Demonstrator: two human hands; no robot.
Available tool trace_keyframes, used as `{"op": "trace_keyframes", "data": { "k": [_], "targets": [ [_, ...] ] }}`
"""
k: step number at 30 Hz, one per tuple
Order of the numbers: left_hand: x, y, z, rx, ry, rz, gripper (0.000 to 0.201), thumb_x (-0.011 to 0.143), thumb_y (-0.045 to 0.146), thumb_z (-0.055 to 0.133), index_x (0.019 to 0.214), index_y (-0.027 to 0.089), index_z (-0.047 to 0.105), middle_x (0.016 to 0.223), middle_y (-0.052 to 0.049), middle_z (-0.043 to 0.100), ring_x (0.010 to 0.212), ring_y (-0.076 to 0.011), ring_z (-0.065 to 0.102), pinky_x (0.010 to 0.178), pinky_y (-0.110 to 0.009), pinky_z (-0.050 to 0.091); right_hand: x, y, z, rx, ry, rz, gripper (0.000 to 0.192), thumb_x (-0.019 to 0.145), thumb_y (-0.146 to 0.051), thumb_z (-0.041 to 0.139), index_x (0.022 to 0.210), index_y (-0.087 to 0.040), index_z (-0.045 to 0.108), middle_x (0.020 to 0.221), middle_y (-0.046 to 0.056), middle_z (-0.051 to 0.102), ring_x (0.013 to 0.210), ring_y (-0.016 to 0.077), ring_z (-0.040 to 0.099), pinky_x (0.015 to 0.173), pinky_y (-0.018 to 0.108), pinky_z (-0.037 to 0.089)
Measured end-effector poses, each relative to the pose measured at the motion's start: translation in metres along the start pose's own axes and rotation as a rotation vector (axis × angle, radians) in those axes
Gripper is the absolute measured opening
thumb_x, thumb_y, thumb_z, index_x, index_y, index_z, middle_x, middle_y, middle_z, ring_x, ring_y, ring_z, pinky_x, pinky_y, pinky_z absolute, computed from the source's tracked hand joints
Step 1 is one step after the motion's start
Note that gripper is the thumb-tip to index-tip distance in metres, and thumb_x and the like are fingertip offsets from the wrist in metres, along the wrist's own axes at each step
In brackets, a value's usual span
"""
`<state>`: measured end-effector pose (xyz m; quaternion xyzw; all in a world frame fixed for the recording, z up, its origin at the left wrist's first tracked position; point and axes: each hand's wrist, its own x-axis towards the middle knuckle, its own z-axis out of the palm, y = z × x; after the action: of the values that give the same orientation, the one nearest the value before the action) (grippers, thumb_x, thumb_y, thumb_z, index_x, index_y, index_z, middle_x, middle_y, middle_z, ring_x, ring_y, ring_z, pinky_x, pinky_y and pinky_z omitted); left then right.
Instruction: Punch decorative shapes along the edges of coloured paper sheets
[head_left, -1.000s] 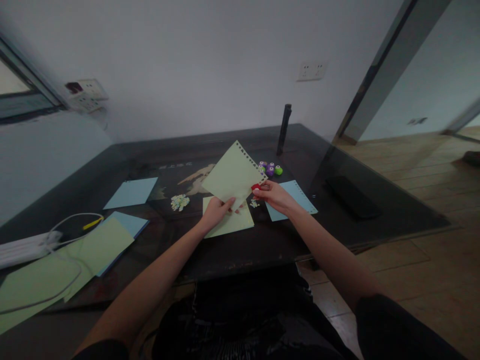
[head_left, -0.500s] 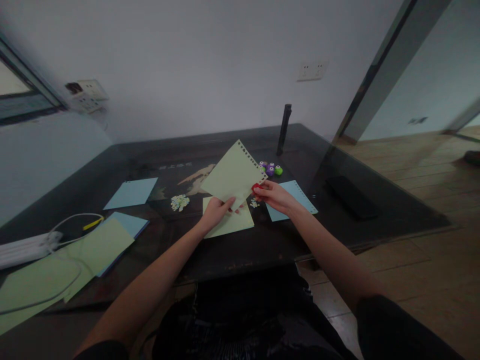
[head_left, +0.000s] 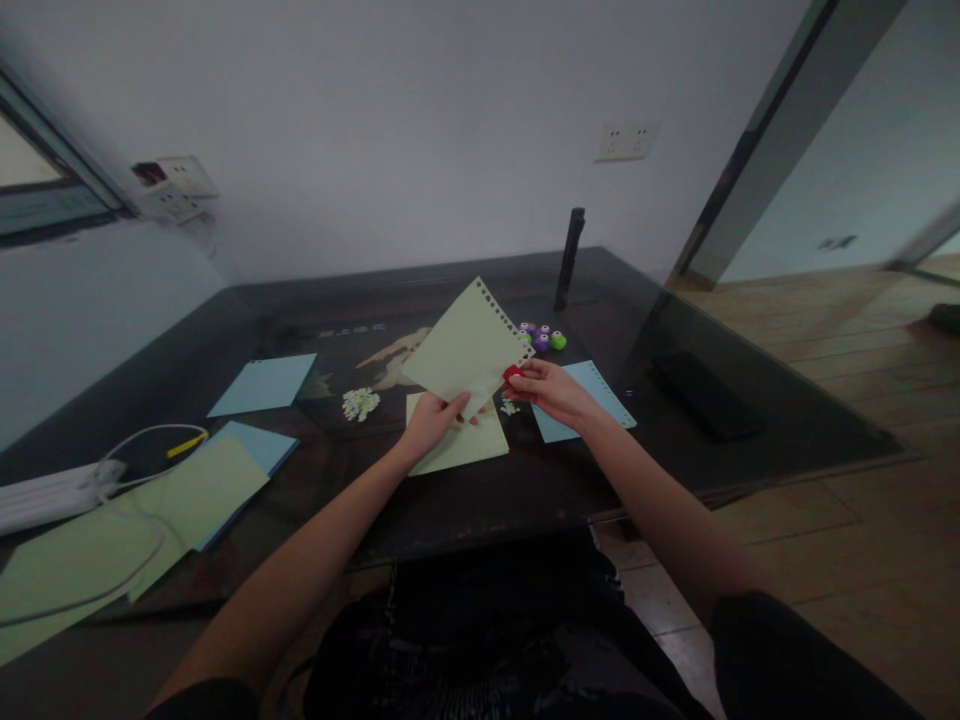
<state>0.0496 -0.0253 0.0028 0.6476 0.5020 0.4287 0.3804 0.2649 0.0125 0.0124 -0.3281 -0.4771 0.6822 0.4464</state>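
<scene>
Above the table [head_left: 465, 510], left grip [head_left: 429, 425] pinches green paper [head_left: 466, 340]; right grip [head_left: 556, 393], a red object [head_left: 512, 373].

one held sheet [head_left: 469, 335], one red object [head_left: 513, 373], two bit piles [head_left: 361, 404]

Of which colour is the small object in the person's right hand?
The small object in the right hand is red, seen best in the head view.

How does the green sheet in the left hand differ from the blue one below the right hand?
The held sheet is pale green; the blue sheet is pale blue. The held sheet is raised and tilted in the left hand; the blue sheet lies on the table. Both have holes along one edge.
</scene>
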Motion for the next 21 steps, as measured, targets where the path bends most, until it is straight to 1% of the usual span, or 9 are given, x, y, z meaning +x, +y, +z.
{"op": "trace_keyframes", "data": {
  "k": [3, 7, 11, 13, 16, 21],
  "targets": [
    [-0.0003, 0.0007, -0.0002, -0.005, -0.008, 0.006, 0.027, 0.082, 0.033, 0.055, 0.081, 0.01, 0.069, 0.07, -0.009, 0.073, 0.055, -0.015, 0.063, 0.054, -0.023, 0.05, 0.0004, 0.0009, -0.001, 0.002, 0.003, 0.003, 0.034, 0.059, -0.027, 0.082, 0.078, -0.018, 0.055, 0.083, 0.003, 0.067, 0.073, 0.016, 0.067, 0.074, 0.032, 0.055],
    [-0.0003, 0.0001, -0.0005, 0.013, -0.004, 0.018, 0.027, 0.082, 0.033, 0.055, 0.078, 0.01, 0.069, 0.068, -0.009, 0.072, 0.053, -0.0146, 0.062, 0.054, -0.023, 0.049, 0.0005, 0.001, -0.0011, 0.003, 0.001, 0.006, 0.031, 0.061, -0.025, 0.081, 0.077, -0.018, 0.056, 0.082, 0.004, 0.067, 0.074, 0.0163, 0.067, 0.075, 0.032, 0.055],
    [0.0, -0.0018, 0.0004, -0.022, -0.019, 0.017, 0.029, 0.081, 0.036, 0.056, 0.079, 0.01, 0.067, 0.072, -0.01, 0.073, 0.055, -0.0155, 0.064, 0.053, -0.023, 0.049, 0.0007, 0.0002, -0.0003, 0.011, -0.019, 0.013, 0.031, 0.059, -0.025, 0.083, 0.077, -0.017, 0.058, 0.078, 0.002, 0.066, 0.071, 0.014, 0.065, 0.074, 0.03, 0.055],
    [0.0001, -0.0022, 0.0009, -0.041, -0.025, 0.01, 0.029, 0.08, 0.037, 0.056, 0.08, 0.01, 0.067, 0.073, -0.01, 0.073, 0.056, -0.0159, 0.064, 0.053, -0.023, 0.05, 0.0007, -0.0003, -0.0003, 0.023, -0.035, 0.022, 0.031, 0.058, -0.024, 0.083, 0.077, -0.016, 0.06, 0.077, 0.002, 0.065, 0.069, 0.012, 0.063, 0.072, 0.028, 0.054],
    [0.0, -0.0008, 0.0006, -0.053, -0.027, -0.005, 0.029, 0.08, 0.037, 0.057, 0.08, 0.01, 0.066, 0.073, -0.01, 0.074, 0.056, -0.0163, 0.065, 0.054, -0.024, 0.05, 0.0002, -0.0015, -0.0012, 0.026, -0.062, 0.044, 0.029, 0.062, -0.026, 0.082, 0.079, -0.015, 0.061, 0.077, 0.002, 0.066, 0.068, 0.0104, 0.062, 0.069, 0.025, 0.052],
    [-0.0012, 0.0037, -0.0013, -0.046, -0.034, -0.007, 0.03, 0.081, 0.037, 0.056, 0.082, 0.009, 0.068, 0.074, -0.01, 0.074, 0.059, -0.0166, 0.066, 0.056, -0.024, 0.051, -0.0006, -0.0041, -0.0031, -0.015, -0.061, 0.037, 0.024, 0.068, -0.027, 0.078, 0.081, -0.016, 0.061, 0.077, 0.003, 0.066, 0.066, 0.0104, 0.061, 0.065, 0.024, 0.05]
  ]
}}
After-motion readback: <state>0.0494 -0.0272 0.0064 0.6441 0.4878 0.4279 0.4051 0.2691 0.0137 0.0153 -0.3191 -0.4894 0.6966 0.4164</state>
